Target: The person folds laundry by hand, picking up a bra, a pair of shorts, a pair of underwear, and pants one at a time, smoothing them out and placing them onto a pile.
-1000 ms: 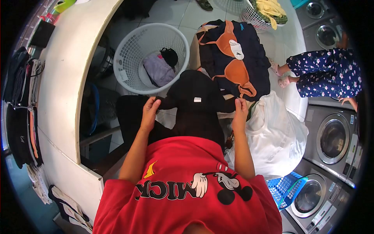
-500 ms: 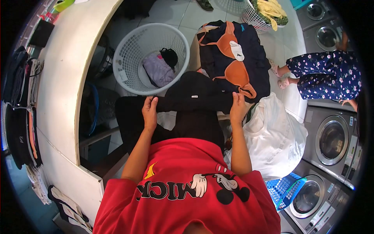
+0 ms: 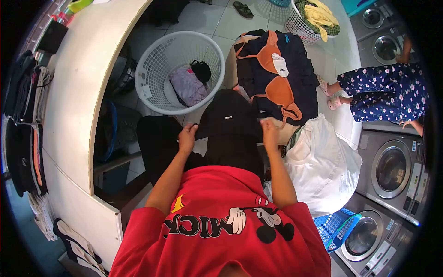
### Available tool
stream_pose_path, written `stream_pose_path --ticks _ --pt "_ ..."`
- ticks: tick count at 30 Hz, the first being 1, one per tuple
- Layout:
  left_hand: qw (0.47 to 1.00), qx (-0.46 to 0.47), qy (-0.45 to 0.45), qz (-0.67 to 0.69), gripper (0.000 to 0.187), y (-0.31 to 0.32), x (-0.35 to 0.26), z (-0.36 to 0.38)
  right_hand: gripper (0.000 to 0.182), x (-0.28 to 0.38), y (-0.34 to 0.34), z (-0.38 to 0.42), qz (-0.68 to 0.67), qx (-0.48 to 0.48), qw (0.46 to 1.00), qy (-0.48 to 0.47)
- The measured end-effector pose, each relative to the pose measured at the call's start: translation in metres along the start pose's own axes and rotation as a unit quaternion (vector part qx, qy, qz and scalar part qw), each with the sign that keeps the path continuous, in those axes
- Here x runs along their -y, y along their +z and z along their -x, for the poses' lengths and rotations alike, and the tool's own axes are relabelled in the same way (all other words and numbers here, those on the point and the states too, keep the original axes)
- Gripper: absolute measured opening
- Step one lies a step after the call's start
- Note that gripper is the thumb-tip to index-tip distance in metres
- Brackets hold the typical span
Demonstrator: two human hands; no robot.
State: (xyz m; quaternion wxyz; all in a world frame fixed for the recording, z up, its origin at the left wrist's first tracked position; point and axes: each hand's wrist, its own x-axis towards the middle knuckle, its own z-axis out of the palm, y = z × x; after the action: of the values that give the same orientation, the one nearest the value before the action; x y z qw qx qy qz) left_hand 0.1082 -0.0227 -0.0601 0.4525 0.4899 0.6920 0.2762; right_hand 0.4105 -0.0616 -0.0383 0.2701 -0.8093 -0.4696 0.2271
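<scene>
My left hand (image 3: 187, 138) pinches the left edge of a black garment (image 3: 229, 123) lying across my lap. My right hand (image 3: 270, 133) grips the same cloth at its right side. A small white label shows on the garment, but its kind is hard to tell against my black trousers. Beyond my knees stands a white laundry basket (image 3: 144, 87), with a lilac cloth (image 3: 188, 87) and a black piece inside. To its right is a dark clothes pile (image 3: 302, 78), topped by an orange bra (image 3: 279, 91) and a small white sock (image 3: 279, 65).
A white shirt (image 3: 320, 166) lies close by my right arm, above a blue basket (image 3: 336, 228). Another basket (image 3: 302, 23) holds yellow and green cloth. A person in floral trousers (image 3: 387, 92) stands near the washing machines (image 3: 391, 168). A white counter (image 3: 69, 115) runs along my left.
Both hands have come closer together and lower, toward my body. The black garment, stretched as a band between them before, now sags over my lap.
</scene>
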Motion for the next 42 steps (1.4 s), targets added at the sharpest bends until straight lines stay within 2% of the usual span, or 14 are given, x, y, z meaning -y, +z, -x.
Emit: stream_pose_path --ticks 2,5,7,9,10,11,12,15,20,22,27,30,34,42 --pt "1.0 0.022 -0.001 -0.007 0.028 0.011 0.001 0.002 0.024 -0.012 0.023 0.013 -0.043 0.057 0.997 -0.006" --pt "0.983 0.149 -0.083 -0.069 0.027 0.015 -0.002 -0.001 0.019 -0.025 0.033 0.016 -0.112 0.093 0.989 -0.017" --pt "0.993 -0.006 0.096 -0.069 0.039 0.016 -0.002 0.008 0.017 -0.024 0.025 0.019 -0.128 0.111 0.985 -0.01" --pt "0.987 0.018 0.142 -0.069 0.053 -0.004 -0.039 0.021 0.026 0.005 -0.01 0.025 -0.152 0.018 0.988 -0.007" --pt "0.963 0.048 0.246 -0.098 0.057 -0.013 -0.059 0.03 0.026 0.016 -0.025 0.028 -0.151 0.018 0.988 -0.005" --pt "0.927 0.078 0.345 -0.126 0.06 -0.019 -0.072 0.037 0.036 0.027 -0.039 0.031 -0.127 0.015 0.985 -0.113" --pt "0.914 0.118 0.355 -0.157 0.068 -0.02 -0.077 0.041 0.047 0.033 -0.046 0.034 -0.103 0.012 0.97 -0.221" --pt "0.895 0.124 0.37 -0.218 0.07 -0.004 -0.061 0.041 0.059 0.044 -0.043 0.036 0.006 0.106 0.95 -0.294" --pt "0.908 0.076 0.363 -0.196 0.064 0.011 -0.049 0.028 0.061 0.018 -0.005 0.022 -0.004 0.068 0.95 -0.304" --pt "0.943 0.075 0.282 -0.158 0.052 0.006 -0.041 0.016 0.052 0.003 0.005 0.018 -0.093 0.073 0.974 -0.194" --pt "0.937 0.143 0.288 -0.134 0.031 -0.059 -0.109 -0.008 0.03 0.04 -0.084 -0.016 -0.186 0.145 0.965 -0.115" --pt "0.953 0.21 0.218 -0.013 0.019 -0.098 -0.158 -0.005 0.024 0.081 -0.142 -0.024 -0.198 0.122 0.957 -0.173" --pt "0.939 0.266 0.105 0.191 0.025 -0.13 -0.196 0.016 0.039 0.118 -0.192 -0.017 -0.383 0.144 0.91 -0.071" --pt "0.913 0.27 -0.081 0.294 0.032 -0.089 -0.126 -0.005 0.038 0.079 -0.13 -0.034 -0.404 0.227 0.886 0.03"
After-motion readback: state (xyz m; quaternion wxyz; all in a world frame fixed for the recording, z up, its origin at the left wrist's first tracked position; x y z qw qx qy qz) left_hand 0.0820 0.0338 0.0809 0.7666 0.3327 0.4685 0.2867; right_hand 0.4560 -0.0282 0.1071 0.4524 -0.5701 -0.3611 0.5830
